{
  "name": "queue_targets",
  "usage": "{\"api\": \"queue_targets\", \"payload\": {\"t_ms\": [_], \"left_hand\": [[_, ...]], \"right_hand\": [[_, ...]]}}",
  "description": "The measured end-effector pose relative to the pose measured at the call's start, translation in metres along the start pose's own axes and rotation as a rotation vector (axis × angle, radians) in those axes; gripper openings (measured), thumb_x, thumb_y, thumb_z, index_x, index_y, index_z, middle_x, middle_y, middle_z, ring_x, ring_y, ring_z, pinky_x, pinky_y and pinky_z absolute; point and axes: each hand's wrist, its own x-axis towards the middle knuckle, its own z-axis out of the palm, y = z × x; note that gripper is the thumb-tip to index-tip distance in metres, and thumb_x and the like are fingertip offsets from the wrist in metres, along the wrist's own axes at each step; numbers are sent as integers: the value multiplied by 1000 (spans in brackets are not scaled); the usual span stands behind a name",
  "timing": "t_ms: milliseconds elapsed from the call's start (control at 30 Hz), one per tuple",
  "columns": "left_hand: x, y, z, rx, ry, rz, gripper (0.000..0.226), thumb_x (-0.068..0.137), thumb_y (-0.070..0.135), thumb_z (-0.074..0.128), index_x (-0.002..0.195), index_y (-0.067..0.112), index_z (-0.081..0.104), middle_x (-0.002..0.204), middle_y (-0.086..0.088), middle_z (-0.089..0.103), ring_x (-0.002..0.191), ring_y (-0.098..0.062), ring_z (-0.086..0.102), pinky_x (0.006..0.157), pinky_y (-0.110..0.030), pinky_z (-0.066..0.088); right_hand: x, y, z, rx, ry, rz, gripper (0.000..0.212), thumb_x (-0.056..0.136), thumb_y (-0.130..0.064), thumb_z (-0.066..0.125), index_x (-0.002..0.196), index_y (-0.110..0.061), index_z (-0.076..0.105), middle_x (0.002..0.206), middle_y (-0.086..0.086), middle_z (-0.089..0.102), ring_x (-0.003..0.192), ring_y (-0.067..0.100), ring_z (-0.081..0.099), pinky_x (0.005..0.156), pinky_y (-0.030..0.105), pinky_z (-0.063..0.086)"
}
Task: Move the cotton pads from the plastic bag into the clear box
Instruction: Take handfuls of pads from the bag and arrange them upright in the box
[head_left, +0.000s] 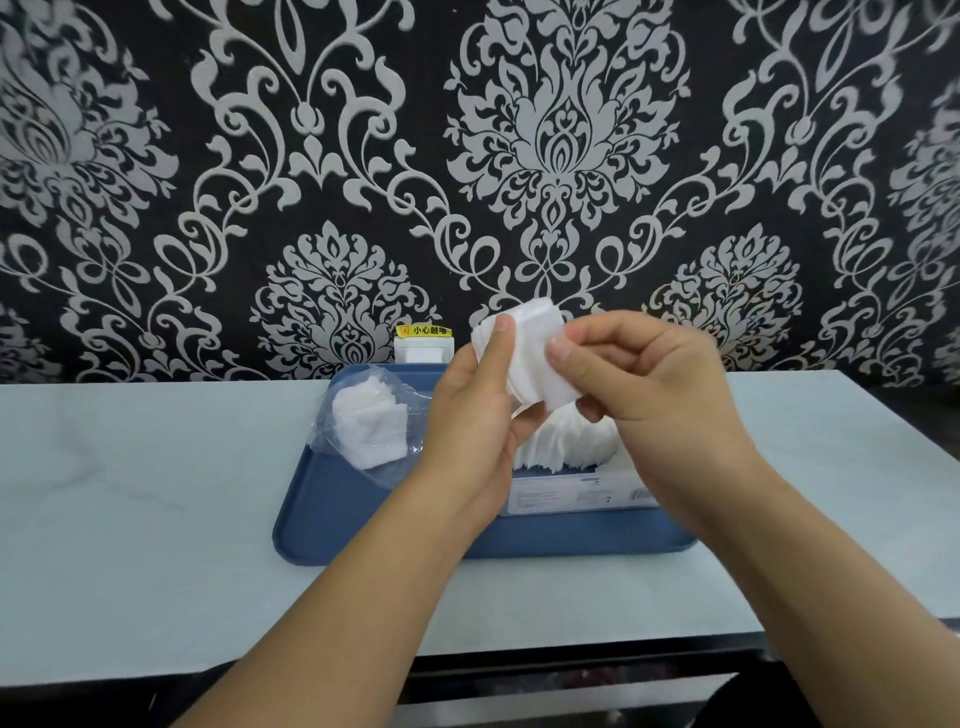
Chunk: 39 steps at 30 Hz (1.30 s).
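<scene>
A stack of white square cotton pads (530, 358) is held up above the tray between both hands. My left hand (475, 415) grips its left edge, thumb on the front. My right hand (644, 384) pinches the stack's right edge. Below them the clear box (576, 491), with a printed label on its front, holds a fanned row of pads (566, 447); my hands hide part of it. To the left, the crumpled plastic bag (363, 421) lies on the tray with more white pads inside.
Everything sits on a blue tray (363, 519) on a pale table (156, 493) against a patterned black and grey wall. A white socket with a yellow warning label (423, 345) is behind the tray. The table's front edge runs just below my forearms.
</scene>
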Motion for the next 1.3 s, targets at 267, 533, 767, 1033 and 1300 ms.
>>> {"api": "queue_targets", "payload": {"t_ms": [267,533,767,1033,1300], "left_hand": [[1,-5,-3,18,-37,19,38,103,34,57,131,9,62,121,-12,74,116,-26,69,102,-44,55],[-2,-4,2,-3,-62,0,33,105,31,53,130,13,65,120,-10,75,107,-19,72,90,-31,60],[-4,-2,3,-20,-34,-4,33,105,31,54,129,12,65,117,-9,76,108,-20,72,91,-33,60],[-6,1,3,-15,-10,-13,39,103,40,53,128,13,66,116,-10,76,102,-17,73,92,-34,60],[-8,3,4,-73,-42,-53,51,98,50,53,126,9,67,114,-11,76,100,-19,73,92,-35,60]], "right_hand": [[0,-12,1,72,-103,41,7,80,-20,73,80,-13,70,63,2,63,49,7,42,46,17,32],[2,-6,4,57,115,57,5,90,-2,70,89,3,70,54,-3,66,40,0,53,45,7,40],[5,3,-1,-123,218,24,6,83,-9,79,82,-5,76,53,-2,64,45,7,46,46,15,39],[7,3,-4,-151,200,28,7,82,-9,81,78,-8,76,56,1,65,46,8,47,46,16,40],[9,5,-4,-132,223,30,7,83,-9,80,81,-5,76,56,3,65,46,10,48,46,17,42]]}}
